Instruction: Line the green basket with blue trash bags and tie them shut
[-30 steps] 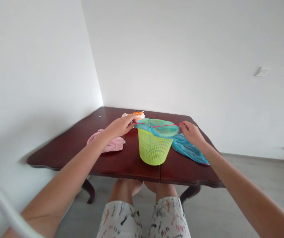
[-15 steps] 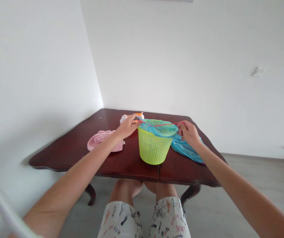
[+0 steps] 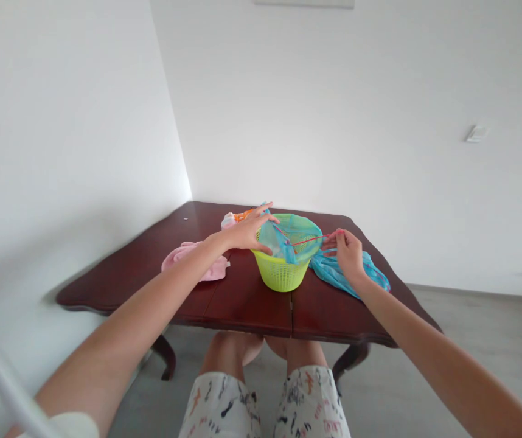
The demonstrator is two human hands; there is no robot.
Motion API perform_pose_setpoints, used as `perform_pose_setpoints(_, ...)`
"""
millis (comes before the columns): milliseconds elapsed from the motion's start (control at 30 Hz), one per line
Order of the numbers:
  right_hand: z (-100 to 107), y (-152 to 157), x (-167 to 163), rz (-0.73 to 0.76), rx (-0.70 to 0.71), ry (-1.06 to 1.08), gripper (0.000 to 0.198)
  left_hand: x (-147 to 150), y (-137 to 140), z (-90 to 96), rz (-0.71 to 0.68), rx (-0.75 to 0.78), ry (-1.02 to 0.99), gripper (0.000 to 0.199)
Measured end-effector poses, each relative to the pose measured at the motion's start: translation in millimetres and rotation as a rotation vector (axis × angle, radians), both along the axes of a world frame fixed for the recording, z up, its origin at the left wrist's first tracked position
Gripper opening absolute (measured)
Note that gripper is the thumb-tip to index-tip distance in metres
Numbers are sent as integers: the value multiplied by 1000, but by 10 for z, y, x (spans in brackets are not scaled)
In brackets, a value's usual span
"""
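Note:
A lime-green plastic basket point(image 3: 281, 277) with perforated sides stands on the table, its mouth turned somewhat towards me. Inside its mouth is a thin translucent blue bag point(image 3: 304, 225), bunched over the front rim and edged with a red drawstring point(image 3: 312, 241). At the basket's left rim, my left hand point(image 3: 245, 232) is open, thumb and fingers spread around the bag's edge. My right hand point(image 3: 347, 252), right of the basket, pinches the drawstring, pulling it taut. Behind that hand lies a second blue bag point(image 3: 334, 271), crumpled on the table.
A folded pink cloth point(image 3: 215, 267) lies left of the basket, partly under my left forearm. A white and orange item point(image 3: 230, 220) sits behind my left hand. The dark wooden table point(image 3: 252, 310) has a wavy edge and meets white walls at the back and left.
The bag's front left edge has come up off the rim and bunched inward, baring green rim. My left fingers have spread. The basket leans more towards me, and my right hand has dropped slightly.

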State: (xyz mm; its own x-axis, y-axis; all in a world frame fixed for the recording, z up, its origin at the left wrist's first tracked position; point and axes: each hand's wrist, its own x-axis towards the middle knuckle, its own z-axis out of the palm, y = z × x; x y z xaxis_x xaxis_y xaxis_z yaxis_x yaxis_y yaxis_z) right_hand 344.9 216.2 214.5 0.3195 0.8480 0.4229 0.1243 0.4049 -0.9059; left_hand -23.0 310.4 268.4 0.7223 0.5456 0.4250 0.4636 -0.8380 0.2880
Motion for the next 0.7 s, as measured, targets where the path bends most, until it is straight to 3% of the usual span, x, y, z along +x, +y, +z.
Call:
perform_pose_setpoints(167, -29, 254, 75, -60, -2, 204, 58, 130, 160, 74, -9, 11, 128, 129)
perform_pose_setpoints(233, 43, 368, 122, -54, -1, 249, 52, 184, 218, 111, -5, 22, 135, 125)
perform_pose_setpoints(300, 152, 472, 161, -38, 0, 282, 47, 233, 277, 163, 9, 46, 77, 93)
perform_pose_setpoints(400, 368, 585, 175, 6, 23, 299, 45, 282, 344, 276, 58, 112, -64, 19)
perform_pose_setpoints(433, 449, 609, 166, 22, 40, 295, 46, 286, 356, 323, 79, 134, -105, 8)
perform_pose_setpoints(600, 823, 622, 72, 88, 155, 247, 52, 183, 367, 553, 171, 212, -247, 17)
perform_pose_setpoints(700, 957, 586, 22, 108, 183, 216, 60, 83, 390, 599, 194, 209, -252, 16)
